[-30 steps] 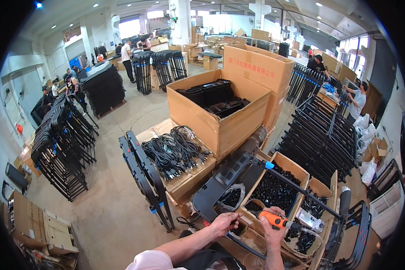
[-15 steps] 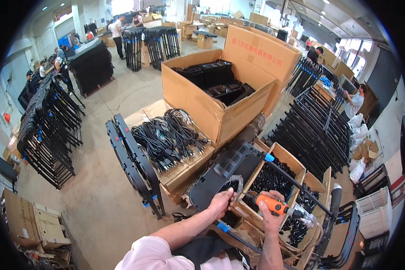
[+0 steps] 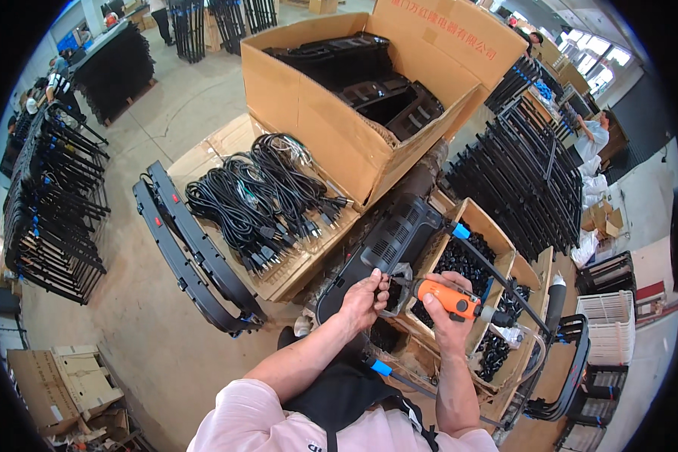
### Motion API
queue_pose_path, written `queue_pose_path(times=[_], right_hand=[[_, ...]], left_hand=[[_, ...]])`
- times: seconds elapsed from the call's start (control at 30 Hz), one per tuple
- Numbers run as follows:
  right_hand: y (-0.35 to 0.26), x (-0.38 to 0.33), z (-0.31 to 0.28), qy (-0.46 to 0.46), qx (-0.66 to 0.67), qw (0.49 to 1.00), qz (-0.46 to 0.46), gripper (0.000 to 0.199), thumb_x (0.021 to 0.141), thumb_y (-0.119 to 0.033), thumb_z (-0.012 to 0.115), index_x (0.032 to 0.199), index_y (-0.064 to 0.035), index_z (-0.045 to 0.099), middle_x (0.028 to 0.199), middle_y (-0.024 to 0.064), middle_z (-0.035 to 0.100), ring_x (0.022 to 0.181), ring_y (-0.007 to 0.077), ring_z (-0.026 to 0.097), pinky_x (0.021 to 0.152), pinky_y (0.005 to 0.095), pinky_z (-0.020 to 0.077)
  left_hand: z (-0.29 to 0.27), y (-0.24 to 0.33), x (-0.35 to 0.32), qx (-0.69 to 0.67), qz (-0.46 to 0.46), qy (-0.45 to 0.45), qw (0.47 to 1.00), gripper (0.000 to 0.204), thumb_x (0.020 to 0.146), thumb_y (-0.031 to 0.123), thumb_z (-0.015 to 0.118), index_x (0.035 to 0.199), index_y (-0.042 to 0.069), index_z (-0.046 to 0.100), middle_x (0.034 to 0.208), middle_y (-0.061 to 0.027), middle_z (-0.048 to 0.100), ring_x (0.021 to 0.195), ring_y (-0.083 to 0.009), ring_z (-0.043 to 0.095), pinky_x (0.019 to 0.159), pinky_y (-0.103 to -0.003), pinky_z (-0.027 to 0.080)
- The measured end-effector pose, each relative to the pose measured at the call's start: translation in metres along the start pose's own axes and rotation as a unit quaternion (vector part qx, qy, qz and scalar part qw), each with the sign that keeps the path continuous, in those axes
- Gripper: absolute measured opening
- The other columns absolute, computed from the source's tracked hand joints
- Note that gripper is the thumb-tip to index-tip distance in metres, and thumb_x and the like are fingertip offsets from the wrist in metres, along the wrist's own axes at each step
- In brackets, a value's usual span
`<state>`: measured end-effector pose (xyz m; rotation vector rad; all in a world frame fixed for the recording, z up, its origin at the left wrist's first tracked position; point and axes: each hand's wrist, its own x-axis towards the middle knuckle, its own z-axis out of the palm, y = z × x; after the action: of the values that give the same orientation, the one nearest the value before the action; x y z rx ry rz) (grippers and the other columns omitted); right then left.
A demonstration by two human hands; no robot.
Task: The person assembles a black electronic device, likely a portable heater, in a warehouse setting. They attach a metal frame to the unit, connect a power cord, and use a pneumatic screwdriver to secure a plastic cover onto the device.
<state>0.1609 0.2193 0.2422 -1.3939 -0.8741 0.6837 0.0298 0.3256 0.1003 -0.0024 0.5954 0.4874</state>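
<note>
My right hand [image 3: 453, 325] is wrapped round an orange power screwdriver [image 3: 446, 297], its nose pointing left. A thin clear hose trails from its back end. Just left of the tool's tip, my left hand [image 3: 363, 303] is closed in a pinch; whatever sits between its fingertips is too small to make out. Beneath the left hand lies a long black plastic housing [image 3: 388, 242] with a raised vented part. A clear plastic bag [image 3: 401, 277] with dark contents rests by the left fingertips. A dark metal frame bar [image 3: 484, 256] with blue clips crosses the workplace.
Wooden bins [image 3: 471, 211] of small black parts stand at right. Bundled black power cords [image 3: 256, 203] lie on cardboard, beside two curved black parts [image 3: 196, 256]. A large carton [image 3: 316, 113] holds black plastic covers. Stacked black frames [image 3: 516, 188] and a co-worker [image 3: 594, 135] are beyond.
My view has tilted down, so the carton and cords appear higher and nearer. The left fingertips are slightly farther from the screwdriver's tip. Both hands keep their grips.
</note>
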Motion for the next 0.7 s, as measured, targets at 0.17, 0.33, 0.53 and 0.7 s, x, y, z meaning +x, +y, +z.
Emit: queue_pose_path(times=[0.17,0.33,0.53,0.7], right_hand=[[0.007,0.014,0.019,-0.014,-0.025,0.999,0.021,0.052,0.090,-0.002,0.081,0.135,-0.0013,0.054,0.129,0.0194,0.072,0.121,0.0236,0.068,0.109,0.0399,0.0538],[0.016,0.021,0.030,-0.029,-0.045,0.998,0.025,0.051,0.091,-0.002,0.082,0.135,-0.0016,0.055,0.130,0.0168,0.072,0.122,0.0231,0.068,0.110,0.0396,0.0531],[0.015,0.026,0.036,-0.037,-0.062,0.997,0.031,0.051,0.091,-0.001,0.081,0.135,-0.0026,0.055,0.131,0.0162,0.071,0.124,0.0236,0.067,0.110,0.0401,0.0529],[0.018,0.033,0.050,-0.009,-0.051,0.998,0.038,0.052,0.090,-0.001,0.082,0.135,-0.0031,0.055,0.130,0.0163,0.072,0.123,0.0238,0.067,0.110,0.0401,0.0528]], left_hand=[[-0.002,0.013,0.008,-0.041,-0.001,-0.013,0.999,0.028,0.112,0.037,0.059,0.110,0.010,0.063,0.085,0.0026,0.058,0.069,-0.0104,0.052,0.056,-0.023,0.041],[-0.006,0.025,0.011,-0.046,0.005,-0.020,0.999,0.025,0.112,0.033,0.060,0.112,0.009,0.064,0.086,0.0021,0.058,0.070,-0.0108,0.053,0.056,-0.024,0.042],[-0.004,0.029,0.013,-0.038,0.010,-0.005,0.999,0.030,0.113,0.034,0.059,0.121,0.005,0.063,0.088,0.0000,0.056,0.072,-0.0121,0.053,0.060,-0.025,0.044],[0.003,0.032,0.007,-0.082,-0.007,-0.015,0.997,0.034,0.115,0.036,0.054,0.125,0.005,0.065,0.088,0.0007,0.057,0.073,-0.0124,0.055,0.061,-0.027,0.045]])
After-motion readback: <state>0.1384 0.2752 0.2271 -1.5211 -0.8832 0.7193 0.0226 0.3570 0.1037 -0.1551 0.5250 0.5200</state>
